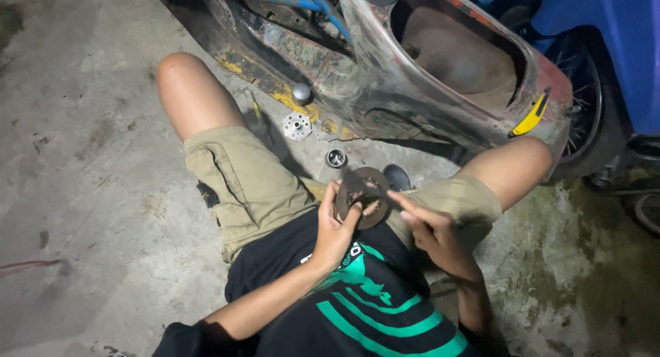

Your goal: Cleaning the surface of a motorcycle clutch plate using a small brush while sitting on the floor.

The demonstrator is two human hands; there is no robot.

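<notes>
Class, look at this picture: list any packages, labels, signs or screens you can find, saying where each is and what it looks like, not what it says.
No packages, signs or screens show.
Shirt print: on the person's black shirt, below the hands; green stripes with a small white mark.
Left hand and right hand hold a dark, unmarked ring-shaped disc.

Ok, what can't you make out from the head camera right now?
- Dark ring-shaped disc: its left edge is covered by the left hand; surface detail is lost to blur.
- Right hand: fingertips are motion-blurred, so contact with the disc is unclear.
- Small cup-shaped part on the floor: too small to identify.
- Blue vehicle: cut off by the right edge.
- Scooter body: its top is cut off by the upper edge.
</notes>
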